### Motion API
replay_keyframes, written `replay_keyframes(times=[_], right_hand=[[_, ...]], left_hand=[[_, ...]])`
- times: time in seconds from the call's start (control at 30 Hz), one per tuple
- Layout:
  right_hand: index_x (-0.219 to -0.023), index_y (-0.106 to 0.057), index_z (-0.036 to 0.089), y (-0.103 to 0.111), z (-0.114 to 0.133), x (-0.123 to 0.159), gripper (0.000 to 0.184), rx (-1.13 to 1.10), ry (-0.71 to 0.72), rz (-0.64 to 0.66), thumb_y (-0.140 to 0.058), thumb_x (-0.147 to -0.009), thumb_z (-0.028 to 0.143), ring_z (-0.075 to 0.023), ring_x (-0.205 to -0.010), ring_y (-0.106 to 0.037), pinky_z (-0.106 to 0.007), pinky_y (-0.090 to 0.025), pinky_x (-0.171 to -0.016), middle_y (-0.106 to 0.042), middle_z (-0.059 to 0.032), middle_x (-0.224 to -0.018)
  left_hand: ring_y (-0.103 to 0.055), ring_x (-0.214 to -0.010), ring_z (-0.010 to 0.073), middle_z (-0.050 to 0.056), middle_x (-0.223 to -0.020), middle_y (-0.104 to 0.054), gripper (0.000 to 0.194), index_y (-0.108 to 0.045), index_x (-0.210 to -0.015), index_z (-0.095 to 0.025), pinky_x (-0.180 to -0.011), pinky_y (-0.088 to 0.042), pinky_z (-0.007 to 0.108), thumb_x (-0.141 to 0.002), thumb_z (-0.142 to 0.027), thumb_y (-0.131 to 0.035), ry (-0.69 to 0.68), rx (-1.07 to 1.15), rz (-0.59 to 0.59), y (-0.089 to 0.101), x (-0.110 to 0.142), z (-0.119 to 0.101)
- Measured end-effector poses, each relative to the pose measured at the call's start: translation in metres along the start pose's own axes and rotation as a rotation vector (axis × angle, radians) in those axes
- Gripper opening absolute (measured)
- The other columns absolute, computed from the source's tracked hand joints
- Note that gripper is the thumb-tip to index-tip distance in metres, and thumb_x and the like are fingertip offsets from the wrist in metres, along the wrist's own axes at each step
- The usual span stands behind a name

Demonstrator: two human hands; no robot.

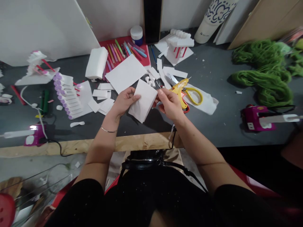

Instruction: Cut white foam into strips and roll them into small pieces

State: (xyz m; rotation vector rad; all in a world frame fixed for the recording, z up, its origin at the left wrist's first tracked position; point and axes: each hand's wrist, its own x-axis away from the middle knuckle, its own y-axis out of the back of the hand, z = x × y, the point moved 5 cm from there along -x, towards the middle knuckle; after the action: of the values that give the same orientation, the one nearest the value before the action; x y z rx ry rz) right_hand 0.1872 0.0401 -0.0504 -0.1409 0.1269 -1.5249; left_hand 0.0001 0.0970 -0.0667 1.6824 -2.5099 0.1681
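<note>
My left hand [126,101] is closed on the left side of a folded white paper [143,100], thumb on its face. The fingers of my right hand [169,103] pinch together at the paper's upper right edge. The paper is tilted above the dark table, and its layers show along the lower right side. Behind it lie a flat white sheet [126,74] and some small white pieces [150,79]. Just right of my right hand are a yellow tool [181,85] and yellow-handled scissors [194,96].
Colored pens [120,52] lie on a red sheet behind. Small white paper models stand left [68,96] and back right [178,42]. Green yarn [262,72] and a magenta device [258,118] are at right, another magenta device [35,135] at left. A wooden strip [142,142] edges the table.
</note>
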Motion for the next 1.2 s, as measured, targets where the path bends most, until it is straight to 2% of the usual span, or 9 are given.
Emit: replay_keyframes(times=[0.17,0.27,0.37,0.5,0.57,0.7,0.87,0.97,1.2], right_hand=[[-0.076,-0.058,0.023,-0.001,0.000,0.000,0.062,0.087,0.026,-0.012,-0.073,-0.075,0.084,-0.0090,-0.059,-0.047,-0.023,-0.030,-0.044,-0.054,0.0028,-0.067],[-0.069,-0.053,0.024,0.001,-0.003,-0.002,0.064,0.152,0.039,-0.069,-0.074,-0.074,0.084,-0.0088,-0.056,-0.040,-0.025,-0.029,-0.048,-0.045,0.0055,-0.060],[-0.066,-0.050,0.024,0.005,-0.002,0.000,0.065,0.196,0.076,-0.154,-0.074,-0.073,0.084,-0.0079,-0.052,-0.034,-0.027,-0.027,-0.048,-0.038,0.0079,-0.054],[-0.066,-0.053,0.023,0.002,0.002,0.002,0.065,0.240,0.103,-0.107,-0.071,-0.076,0.085,-0.0081,-0.052,-0.039,-0.026,-0.029,-0.049,-0.043,0.0068,-0.055],[-0.068,-0.054,0.023,0.000,0.002,0.002,0.065,0.231,0.083,-0.061,-0.068,-0.078,0.086,-0.0082,-0.050,-0.040,-0.026,-0.030,-0.046,-0.043,0.0067,-0.055],[-0.079,-0.055,0.026,0.005,0.002,0.001,0.063,0.162,0.012,-0.078,-0.064,-0.080,0.088,-0.0077,-0.041,-0.035,-0.026,-0.029,-0.037,-0.043,0.0080,-0.055],[-0.085,-0.052,0.028,0.019,0.002,-0.004,0.049,0.153,-0.023,-0.198,-0.065,-0.090,0.075,-0.0064,-0.040,-0.031,-0.024,-0.026,-0.037,-0.040,0.0086,-0.056],[-0.088,-0.052,0.028,0.021,-0.002,-0.005,0.043,0.141,-0.046,-0.244,-0.067,-0.091,0.068,-0.0068,-0.040,-0.029,-0.025,-0.024,-0.037,-0.038,0.0095,-0.055],[-0.085,-0.060,0.024,0.012,-0.010,-0.005,0.049,0.132,-0.113,-0.122,-0.085,-0.072,0.064,-0.0069,-0.047,-0.035,-0.026,-0.027,-0.041,-0.047,0.0079,-0.059]], left_hand=[[-0.063,-0.064,0.0125,0.000,-0.076,-0.069,0.059,-0.058,-0.083,-0.022,-0.062,-0.054,0.025,-0.073,-0.074,-0.083,-0.039,0.053,-0.038,-0.009,-0.001,0.012],[-0.072,-0.090,0.0186,0.008,-0.104,-0.076,0.063,-0.064,-0.101,-0.022,-0.080,-0.059,0.031,-0.078,-0.080,-0.075,-0.134,-0.051,-0.126,-0.013,0.004,0.010],[-0.068,-0.124,0.0257,0.014,-0.137,-0.069,0.072,-0.064,-0.122,-0.023,-0.103,-0.055,0.037,-0.081,-0.082,-0.070,-0.286,-0.185,-0.177,-0.021,0.016,-0.005],[-0.072,-0.114,0.0308,0.014,-0.122,-0.076,0.083,-0.069,-0.124,-0.018,-0.102,-0.057,0.043,-0.078,-0.087,-0.068,-0.186,-0.251,0.034,-0.047,0.030,-0.011],[-0.075,-0.105,0.0313,0.013,-0.112,-0.079,0.080,-0.071,-0.119,-0.017,-0.095,-0.060,0.044,-0.074,-0.083,-0.075,-0.089,-0.176,0.033,-0.051,0.032,-0.005],[-0.078,-0.103,0.0347,0.012,-0.099,-0.081,0.062,-0.074,-0.108,-0.016,-0.093,-0.064,0.049,-0.082,-0.073,-0.075,0.080,0.135,-0.070,-0.036,0.026,0.010],[-0.069,-0.132,0.0357,0.011,-0.116,-0.082,0.041,-0.075,-0.111,-0.018,-0.112,-0.058,0.053,-0.088,-0.052,-0.076,0.106,0.285,-0.163,0.001,0.015,0.009],[-0.062,-0.141,0.0367,0.012,-0.123,-0.080,0.038,-0.075,-0.116,-0.018,-0.117,-0.054,0.055,-0.091,-0.047,-0.072,0.130,0.309,-0.157,0.010,0.014,0.007],[-0.058,-0.146,0.0404,0.012,-0.127,-0.079,0.043,-0.073,-0.122,-0.018,-0.120,-0.051,0.059,-0.096,-0.050,-0.066,0.141,0.321,-0.145,0.015,0.016,0.006]])
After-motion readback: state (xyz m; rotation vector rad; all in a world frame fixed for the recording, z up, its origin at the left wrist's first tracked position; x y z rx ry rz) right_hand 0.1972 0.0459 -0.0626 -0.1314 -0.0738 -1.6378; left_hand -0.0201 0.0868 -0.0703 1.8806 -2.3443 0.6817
